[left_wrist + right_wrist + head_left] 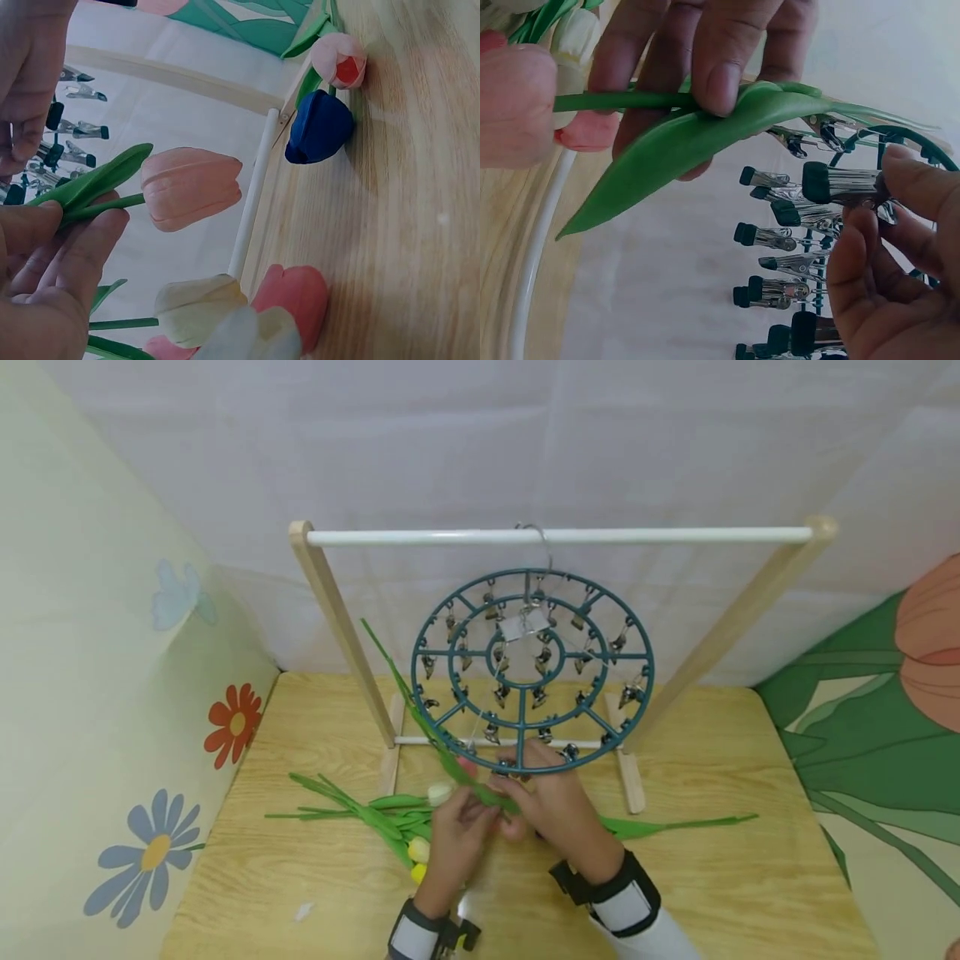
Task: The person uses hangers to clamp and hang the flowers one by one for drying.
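Note:
My left hand (457, 839) pinches the green stem of a pale pink artificial tulip (191, 189) between thumb and fingers. Its long leaf (682, 142) lies along the stem, which slants up past the hanger's left side in the head view. With the thumb and fingers of my right hand (904, 262) I pinch a metal clip (844, 184) with dark green tips, at the front rim of the round hanger (521, 727). That clip is close beside the tulip's stem and leaf. Other clips (765, 236) hang around it from the teal rings.
A wooden stand with a white top bar (435, 537) carries the hanger by its hook. Several tulips, white and yellow (418, 849) among them, lie left on the table (315, 885). A blue tulip (321, 127) and a pink one (339, 60) lie on the right. A white scrap (303, 912) lies front left.

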`<state>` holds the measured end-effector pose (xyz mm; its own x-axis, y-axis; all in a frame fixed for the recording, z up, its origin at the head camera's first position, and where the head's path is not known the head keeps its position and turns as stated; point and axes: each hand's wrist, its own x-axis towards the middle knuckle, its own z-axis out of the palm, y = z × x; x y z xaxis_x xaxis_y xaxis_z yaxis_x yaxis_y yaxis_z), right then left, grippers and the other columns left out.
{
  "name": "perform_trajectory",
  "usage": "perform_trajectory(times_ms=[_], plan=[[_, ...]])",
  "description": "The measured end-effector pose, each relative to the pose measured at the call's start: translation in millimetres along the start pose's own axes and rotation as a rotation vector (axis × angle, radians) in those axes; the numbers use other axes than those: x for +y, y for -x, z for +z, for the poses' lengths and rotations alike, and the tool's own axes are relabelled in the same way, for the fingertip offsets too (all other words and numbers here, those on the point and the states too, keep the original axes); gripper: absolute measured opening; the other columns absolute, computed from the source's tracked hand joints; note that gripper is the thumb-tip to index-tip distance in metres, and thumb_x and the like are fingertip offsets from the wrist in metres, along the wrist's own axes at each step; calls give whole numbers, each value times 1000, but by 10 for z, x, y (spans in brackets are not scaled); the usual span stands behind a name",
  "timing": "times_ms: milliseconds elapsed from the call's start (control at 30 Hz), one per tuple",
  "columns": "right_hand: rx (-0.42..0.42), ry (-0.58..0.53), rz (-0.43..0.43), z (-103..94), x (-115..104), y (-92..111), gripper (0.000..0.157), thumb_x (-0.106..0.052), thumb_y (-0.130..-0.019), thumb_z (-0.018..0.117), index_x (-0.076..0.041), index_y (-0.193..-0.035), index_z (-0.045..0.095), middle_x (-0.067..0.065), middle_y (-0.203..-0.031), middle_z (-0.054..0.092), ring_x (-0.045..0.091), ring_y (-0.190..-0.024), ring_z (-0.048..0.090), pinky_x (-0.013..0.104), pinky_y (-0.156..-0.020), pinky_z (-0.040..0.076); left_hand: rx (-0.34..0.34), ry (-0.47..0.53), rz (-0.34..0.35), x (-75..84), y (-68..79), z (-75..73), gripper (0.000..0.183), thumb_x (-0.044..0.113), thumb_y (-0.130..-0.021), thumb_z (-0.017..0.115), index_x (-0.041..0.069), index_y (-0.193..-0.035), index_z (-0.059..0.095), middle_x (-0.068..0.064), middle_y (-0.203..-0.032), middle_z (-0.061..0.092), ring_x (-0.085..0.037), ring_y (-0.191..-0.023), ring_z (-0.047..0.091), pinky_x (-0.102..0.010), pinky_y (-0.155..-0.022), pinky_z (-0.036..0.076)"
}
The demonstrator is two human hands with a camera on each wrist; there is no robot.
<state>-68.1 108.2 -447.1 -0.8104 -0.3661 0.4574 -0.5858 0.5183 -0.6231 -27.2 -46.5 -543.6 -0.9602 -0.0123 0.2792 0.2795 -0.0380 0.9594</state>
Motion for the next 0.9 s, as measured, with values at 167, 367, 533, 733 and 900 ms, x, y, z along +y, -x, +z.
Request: perform_trajectory(times_ms=[167, 367, 533, 733, 900], plan=[[19, -179, 58, -12, 22, -13, 27, -3, -84, 83, -5, -108, 71, 2, -103, 69, 15, -93, 65, 28, -80, 58, 18, 9, -39, 4, -13, 28, 22, -10, -91, 67, -2, -111, 65, -23, -110, 75, -31, -100, 77, -33, -85, 65], [63, -349, 130, 27, 98, 30, 26, 4, -84, 81, -2, -107, 72, 10, -110, 74, 18, -102, 70, 23, -87, 61, 34, -1, -79, 13, -35, 57, 25, -9, -92, 67, 1, -115, 65, -20, -113, 75, -28, -100, 77, -32, -85, 65], [117, -429, 135, 59, 132, 41, 22, 7, -84, 80, -1, -103, 72, 14, -104, 74, 10, -96, 68, 20, -82, 59, 43, 12, -97, 49, -57, 82, 25, -9, -93, 65, 1, -116, 65, -19, -114, 75, -26, -101, 77, -33, -85, 65], [133, -558, 61, 92, 136, 26, 21, 14, -82, 76, 5, -100, 71, 24, -99, 72, 12, -93, 70, 21, -80, 62, 38, 35, -75, 55, -79, 121, 31, -8, -93, 65, 0, -123, 64, -23, -118, 73, -27, -104, 76, -34, -87, 64], [131, -617, 40, 117, 133, 13, 19, 16, -83, 74, 8, -99, 70, 26, -98, 72, 14, -94, 72, 21, -80, 61, 34, 51, -37, 42, -81, 140, 35, -8, -94, 65, 1, -127, 63, -22, -120, 73, -25, -106, 75, -34, -87, 64]])
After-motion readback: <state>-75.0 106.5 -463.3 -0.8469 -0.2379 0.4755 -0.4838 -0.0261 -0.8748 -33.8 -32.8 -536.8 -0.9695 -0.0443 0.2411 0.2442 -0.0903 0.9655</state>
